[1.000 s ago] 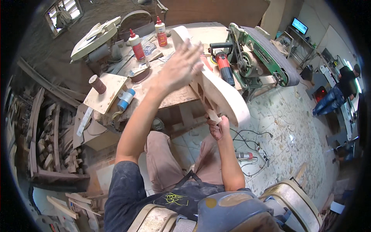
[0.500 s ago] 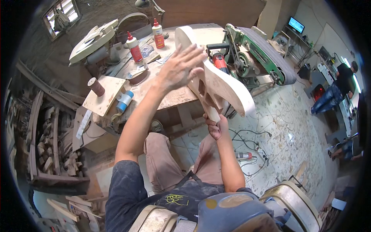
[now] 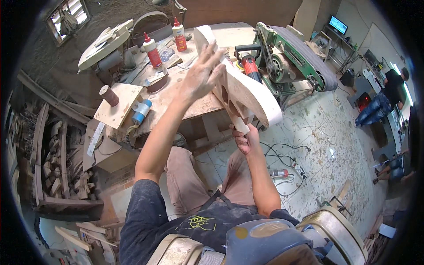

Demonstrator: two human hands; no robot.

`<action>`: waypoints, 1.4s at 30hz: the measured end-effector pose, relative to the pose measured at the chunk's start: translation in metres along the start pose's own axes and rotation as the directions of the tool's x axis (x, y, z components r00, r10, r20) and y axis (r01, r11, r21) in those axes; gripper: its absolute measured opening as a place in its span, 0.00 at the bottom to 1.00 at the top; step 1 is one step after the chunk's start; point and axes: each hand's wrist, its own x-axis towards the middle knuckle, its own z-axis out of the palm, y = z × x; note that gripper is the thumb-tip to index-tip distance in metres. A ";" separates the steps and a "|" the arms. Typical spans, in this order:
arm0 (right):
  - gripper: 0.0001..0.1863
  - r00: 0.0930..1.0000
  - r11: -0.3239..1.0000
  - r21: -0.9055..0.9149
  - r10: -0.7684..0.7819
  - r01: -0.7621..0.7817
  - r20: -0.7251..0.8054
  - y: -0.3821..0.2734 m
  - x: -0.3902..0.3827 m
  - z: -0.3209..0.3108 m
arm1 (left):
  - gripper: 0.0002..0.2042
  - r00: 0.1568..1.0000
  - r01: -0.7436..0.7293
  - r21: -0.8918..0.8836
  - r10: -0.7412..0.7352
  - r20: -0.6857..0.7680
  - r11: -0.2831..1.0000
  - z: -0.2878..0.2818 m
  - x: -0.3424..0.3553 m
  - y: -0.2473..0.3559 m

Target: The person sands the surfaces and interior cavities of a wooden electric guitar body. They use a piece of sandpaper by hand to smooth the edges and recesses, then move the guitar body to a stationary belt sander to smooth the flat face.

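A pale, curved wooden piece shaped like a guitar body, with hollows cut into it, is held up tilted in front of the bench. My right hand wraps around a narrow wooden part at its near end. At the upper left of the piece, my left hand has its fingers stretched out and lies along the wood's edge, not gripping it. Behind the wood sits a red and black power tool, partly hidden.
A dusty workbench carries two glue bottles with red caps, a blue-banded roll and a green belt sander. Cables and another power tool lie on the floor. A person stands far right.
The wooden piece has shifted a little to the left, its right end swinging inward. My left hand has moved slightly left with it; my right hand keeps its grip.
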 end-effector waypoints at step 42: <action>0.20 0.777 0.934 -0.338 -0.298 0.117 -0.555 0.030 -0.245 -0.169 | 0.32 0.569 0.802 -0.473 -0.705 0.424 0.364 -0.090 -0.116 -0.023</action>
